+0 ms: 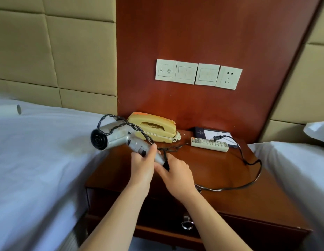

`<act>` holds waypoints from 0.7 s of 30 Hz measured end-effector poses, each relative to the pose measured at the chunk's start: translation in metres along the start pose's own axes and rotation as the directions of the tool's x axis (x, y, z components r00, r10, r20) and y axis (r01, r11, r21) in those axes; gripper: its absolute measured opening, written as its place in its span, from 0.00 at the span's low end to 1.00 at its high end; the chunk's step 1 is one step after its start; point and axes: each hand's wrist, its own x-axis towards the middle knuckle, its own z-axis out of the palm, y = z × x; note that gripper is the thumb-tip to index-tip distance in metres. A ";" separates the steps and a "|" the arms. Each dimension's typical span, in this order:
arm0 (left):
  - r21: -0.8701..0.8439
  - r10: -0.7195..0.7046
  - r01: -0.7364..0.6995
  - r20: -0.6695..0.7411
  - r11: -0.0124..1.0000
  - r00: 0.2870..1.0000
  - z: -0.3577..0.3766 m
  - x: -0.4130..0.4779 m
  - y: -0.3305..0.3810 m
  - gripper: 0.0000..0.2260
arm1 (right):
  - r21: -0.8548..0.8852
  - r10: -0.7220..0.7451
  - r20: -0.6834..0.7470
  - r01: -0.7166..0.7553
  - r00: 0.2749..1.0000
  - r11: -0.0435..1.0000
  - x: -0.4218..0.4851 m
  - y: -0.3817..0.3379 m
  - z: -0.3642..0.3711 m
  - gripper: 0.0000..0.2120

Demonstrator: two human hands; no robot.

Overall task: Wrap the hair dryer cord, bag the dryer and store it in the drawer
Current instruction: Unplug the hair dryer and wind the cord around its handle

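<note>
Black cord (251,171), step: wrapping, barely begun by my judgement; one twisted loop lies over the barrel.
Next move: gather the slack and wind further turns; bagging and the drawer (230,224) come later.
Hair dryer (117,137): held above the tabletop's (221,171) left edge, dark round end toward the bed (39,151).
Left hand (142,165): clasps the dryer's handle.
Right hand (177,175): just right of it, fingers closed on the cord at the handle's base.
Plug (217,137): far right, resting on the remote (209,144), slack trailing across the tabletop.

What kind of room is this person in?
Probably a hotel bedroom: a dark wooden nightstand stands between two white-sheeted beds, carrying a yellow corded telephone and a white remote control, below a row of white wall switches.
</note>
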 end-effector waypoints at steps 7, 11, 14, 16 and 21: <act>0.188 0.283 -0.294 0.082 0.937 0.956 0.007 0.001 0.018 0.15 | 0.081 -0.057 0.127 0.047 0.990 0.996 -0.011 0.023 -0.011 0.09; 0.212 0.275 -0.283 0.068 0.935 0.959 0.005 0.003 0.015 0.15 | 0.069 -0.070 0.197 0.057 0.978 0.996 -0.021 0.032 -0.024 0.13; 0.220 0.242 -0.247 0.049 0.944 0.969 0.003 0.007 0.014 0.16 | -0.036 -0.062 0.220 0.072 0.974 0.997 -0.028 0.042 -0.031 0.16; 0.221 0.209 -0.213 0.041 0.952 0.977 0.001 0.008 0.014 0.16 | -0.125 -0.032 0.209 0.059 0.977 0.990 -0.032 0.051 -0.033 0.18; 0.370 0.231 -0.286 0.188 0.884 0.955 0.005 -0.005 0.012 0.14 | 0.013 0.009 0.158 -0.011 0.987 1.000 -0.039 0.056 -0.031 0.21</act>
